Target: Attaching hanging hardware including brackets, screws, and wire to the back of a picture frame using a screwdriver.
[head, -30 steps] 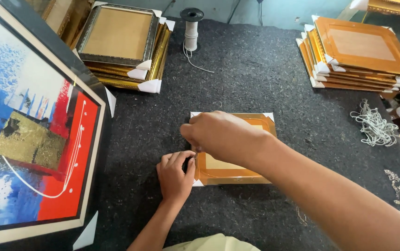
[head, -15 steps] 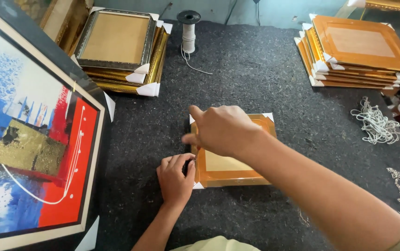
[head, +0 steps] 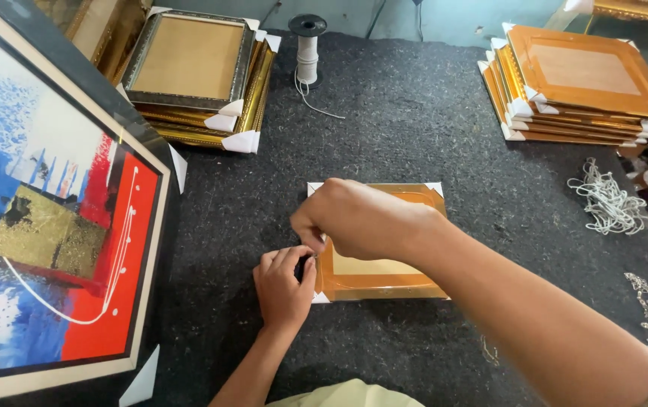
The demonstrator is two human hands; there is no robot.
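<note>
A small orange-gold picture frame (head: 384,271) lies flat in the middle of the dark felt table (head: 429,128), with white protectors on its corners. My left hand (head: 282,283) is closed at the frame's left edge and pinches something small and dark there; I cannot make out what it is. My right hand (head: 358,218) reaches across over the frame's upper left part, fingers curled down at that same edge just above my left hand. What its fingertips hold is hidden.
A large framed abstract painting (head: 45,218) leans at the left. Stacked gold frames (head: 196,75) stand at the back left, stacked orange frames (head: 580,83) at the back right. A spool of white string (head: 307,49) stands at the back. Loose white cord (head: 610,203) lies right.
My right hand has shifted slightly along the frame's left edge. My left hand has stayed at the same spot. The frame has not moved.
</note>
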